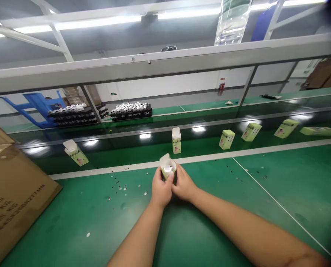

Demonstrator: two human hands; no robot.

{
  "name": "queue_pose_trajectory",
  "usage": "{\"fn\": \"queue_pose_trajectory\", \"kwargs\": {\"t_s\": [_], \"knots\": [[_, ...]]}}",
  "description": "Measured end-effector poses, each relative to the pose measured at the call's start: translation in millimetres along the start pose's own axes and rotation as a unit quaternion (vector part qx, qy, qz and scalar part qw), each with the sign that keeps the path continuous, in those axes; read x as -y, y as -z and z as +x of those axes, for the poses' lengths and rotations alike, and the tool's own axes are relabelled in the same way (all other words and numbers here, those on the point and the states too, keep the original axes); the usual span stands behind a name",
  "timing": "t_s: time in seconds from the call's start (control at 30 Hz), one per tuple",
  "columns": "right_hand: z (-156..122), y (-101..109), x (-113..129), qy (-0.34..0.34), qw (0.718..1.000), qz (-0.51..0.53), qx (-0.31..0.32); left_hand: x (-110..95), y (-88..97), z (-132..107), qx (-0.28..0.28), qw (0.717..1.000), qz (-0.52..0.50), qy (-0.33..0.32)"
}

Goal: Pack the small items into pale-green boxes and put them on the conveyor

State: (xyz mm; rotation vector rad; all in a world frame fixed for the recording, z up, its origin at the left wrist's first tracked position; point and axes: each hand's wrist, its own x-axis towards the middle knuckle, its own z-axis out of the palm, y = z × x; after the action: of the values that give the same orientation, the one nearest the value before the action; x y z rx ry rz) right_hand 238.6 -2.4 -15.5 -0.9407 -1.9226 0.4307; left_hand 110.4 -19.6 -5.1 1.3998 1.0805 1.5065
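Observation:
A small light-green carton (165, 161) with its white top flap raised is held in front of me, and something white shows inside its mouth. My left hand (162, 187) wraps its near left side, thumb against the front. From the right, my right hand (184, 182) grips the same carton. Just beyond my hands an open-topped green carton (176, 144) stands upright on the dark conveyor belt (137, 148). Farther left on the belt, another open carton (75, 152) leans over at a tilt.
Several green cartons (227, 139) sit along the belt to the right, one lying flat. A large cardboard box (12, 196) fills the left side. Small specks litter the green table (121, 222). Black trays of white-and-black items (132, 110) stand beyond the belt, below a metal frame (165, 66).

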Motion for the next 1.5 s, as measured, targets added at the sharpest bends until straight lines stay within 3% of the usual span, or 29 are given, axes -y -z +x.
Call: {"fn": "queue_pose_trajectory", "kwargs": {"t_s": [0.07, 0.13, 0.23, 0.3, 0.4, 0.63, 0.73, 0.83, 0.9, 1.0, 1.1, 1.23, 1.37, 1.5], "knots": [[0.6, -2.7, -4.0, -0.009, 0.999, 0.048, 0.006, -1.0, 4.9, 4.7, 0.004, 0.999, -0.042, 0.028], [1.1, -6.5, -12.4, -0.056, 0.988, 0.143, -0.028, 0.4, 7.2, 7.4, 0.040, 0.996, -0.072, 0.041], [0.0, -17.8, -16.8, -0.171, 0.939, 0.281, -0.103, 4.4, 5.0, 5.5, 0.093, 0.994, -0.053, 0.018], [-1.7, -25.6, -11.0, -0.213, 0.912, 0.327, -0.124, 6.6, 1.9, 2.2, 0.092, 0.995, -0.037, -0.009], [-3.2, -29.5, 3.1, -0.220, 0.897, 0.362, -0.126, 7.4, -1.0, -1.7, 0.084, 0.994, -0.069, -0.018], [4.0, -14.2, 15.3, -0.205, 0.903, 0.372, -0.060, 0.8, -0.1, 0.7, 0.079, 0.992, -0.084, 0.041], [9.3, -5.8, 15.6, -0.161, 0.922, 0.344, -0.079, -0.9, 0.7, 5.5, 0.069, 0.988, -0.134, 0.022], [9.5, 8.0, 14.2, -0.061, 0.961, 0.246, -0.114, 0.4, 1.7, 6.9, 0.021, 0.990, -0.138, -0.028], [7.0, 19.5, 12.1, 0.023, 0.980, 0.175, -0.091, 3.6, 2.3, 4.5, 0.011, 0.990, -0.125, -0.063], [4.1, 33.3, 9.3, 0.116, 0.987, 0.103, -0.042, 9.6, 2.5, -0.9, 0.010, 0.988, -0.093, -0.122], [4.4, 37.0, 9.1, 0.134, 0.989, 0.051, -0.042, 12.1, 2.4, -2.9, 0.010, 0.989, -0.024, -0.144], [5.3, 34.5, 13.3, 0.127, 0.991, 0.005, -0.048, 7.5, 2.7, -0.4, -0.003, 0.991, 0.028, -0.128], [3.3, 33.9, 19.9, 0.105, 0.993, -0.020, -0.048, 2.1, 1.8, -0.9, -0.011, 0.992, 0.035, -0.123], [-1.7, 33.1, 25.4, 0.126, 0.989, -0.077, -0.031, 2.2, 0.1, -4.6, 0.001, 0.996, -0.013, -0.085]]}}
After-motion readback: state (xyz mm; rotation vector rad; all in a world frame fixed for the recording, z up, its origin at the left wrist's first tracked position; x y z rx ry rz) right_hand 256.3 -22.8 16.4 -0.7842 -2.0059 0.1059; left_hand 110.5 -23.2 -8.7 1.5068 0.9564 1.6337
